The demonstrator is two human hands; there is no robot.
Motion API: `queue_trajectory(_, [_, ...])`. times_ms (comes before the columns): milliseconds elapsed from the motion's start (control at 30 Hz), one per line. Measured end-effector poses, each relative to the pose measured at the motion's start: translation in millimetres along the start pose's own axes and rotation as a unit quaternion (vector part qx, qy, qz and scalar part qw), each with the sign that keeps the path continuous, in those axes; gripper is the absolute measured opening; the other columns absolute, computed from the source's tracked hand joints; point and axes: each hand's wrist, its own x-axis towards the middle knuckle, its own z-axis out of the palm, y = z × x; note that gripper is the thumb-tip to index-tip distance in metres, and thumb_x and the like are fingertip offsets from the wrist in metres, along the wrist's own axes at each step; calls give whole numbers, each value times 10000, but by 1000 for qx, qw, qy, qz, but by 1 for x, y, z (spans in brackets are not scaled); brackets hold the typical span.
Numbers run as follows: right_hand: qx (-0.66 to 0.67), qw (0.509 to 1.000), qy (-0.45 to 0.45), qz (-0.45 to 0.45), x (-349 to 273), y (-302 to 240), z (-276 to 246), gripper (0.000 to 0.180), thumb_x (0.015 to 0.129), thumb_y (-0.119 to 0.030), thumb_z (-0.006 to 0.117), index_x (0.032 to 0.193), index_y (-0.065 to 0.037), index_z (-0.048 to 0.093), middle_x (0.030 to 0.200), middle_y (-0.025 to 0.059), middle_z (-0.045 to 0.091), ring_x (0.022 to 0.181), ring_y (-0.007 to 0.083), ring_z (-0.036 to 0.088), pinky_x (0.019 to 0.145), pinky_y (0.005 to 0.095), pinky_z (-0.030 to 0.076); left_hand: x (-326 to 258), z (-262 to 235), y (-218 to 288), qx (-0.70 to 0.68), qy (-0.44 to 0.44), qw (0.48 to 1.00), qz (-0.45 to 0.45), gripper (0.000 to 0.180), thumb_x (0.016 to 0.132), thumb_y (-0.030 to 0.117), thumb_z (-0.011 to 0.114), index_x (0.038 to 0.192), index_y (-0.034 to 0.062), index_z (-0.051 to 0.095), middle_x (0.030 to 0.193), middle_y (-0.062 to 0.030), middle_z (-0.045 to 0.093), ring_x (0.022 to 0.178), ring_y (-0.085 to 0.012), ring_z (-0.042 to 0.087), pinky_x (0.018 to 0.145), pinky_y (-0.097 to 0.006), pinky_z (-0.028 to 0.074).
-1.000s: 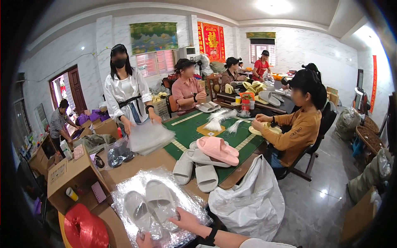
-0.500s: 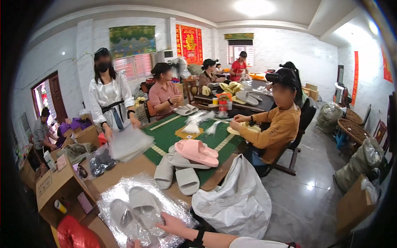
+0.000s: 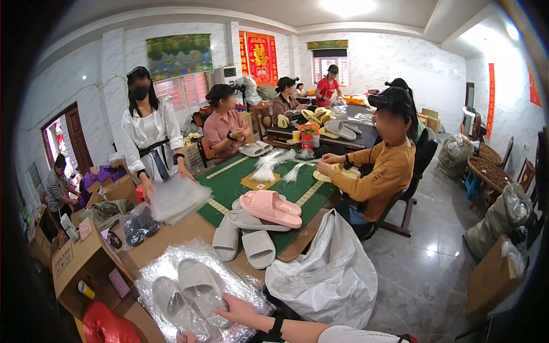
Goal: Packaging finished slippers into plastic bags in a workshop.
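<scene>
A pair of grey slippers lies on a pile of shiny clear plastic bags (image 3: 247, 280) at the front of the table. Thin clear film covers the left grey slipper (image 3: 167, 298), while the right grey slipper (image 3: 200, 281) sits beside it, sole partly under film. My right hand (image 3: 239, 311) comes in from the lower right, closed on the heel-end edge of the right slipper. Of my left hand (image 3: 186, 337) just a bit of the fingers shows at the lower edge, near the heel of the left slipper; its grip is hidden.
Beyond the bags stand stacked grey slippers (image 3: 226, 243) with a pink slipper (image 3: 270, 208) on top, on a green table mat (image 3: 229, 191). A white sack (image 3: 326, 274) hangs at the right. An open carton (image 3: 74, 257) stands left. A standing person handles flat plastic sheets (image 3: 182, 200); others sit around.
The view has shifted slightly. My right hand stays at the same slipper, and the slippers lie as before.
</scene>
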Motion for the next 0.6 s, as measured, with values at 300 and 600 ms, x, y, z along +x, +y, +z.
queue_trajectory(300, [25,1000,-17,0,-3,-3,1,677,908,-596,618,1239,-12,534,992,211,672,923,380,663,797,452,511,-2,-9,-3,-28,-25,999,5,241,992,288,621,897,106,496,588,4,418,426,-123,385,370,-292,276])
queue_trajectory(600, [4,1000,-3,-2,3,7,10,697,900,-600,627,1269,-15,538,993,208,674,915,374,664,794,449,513,-2,-10,-7,-34,-14,999,9,217,989,284,631,936,115,505,582,0,439,411,-136,407,360,-297,300])
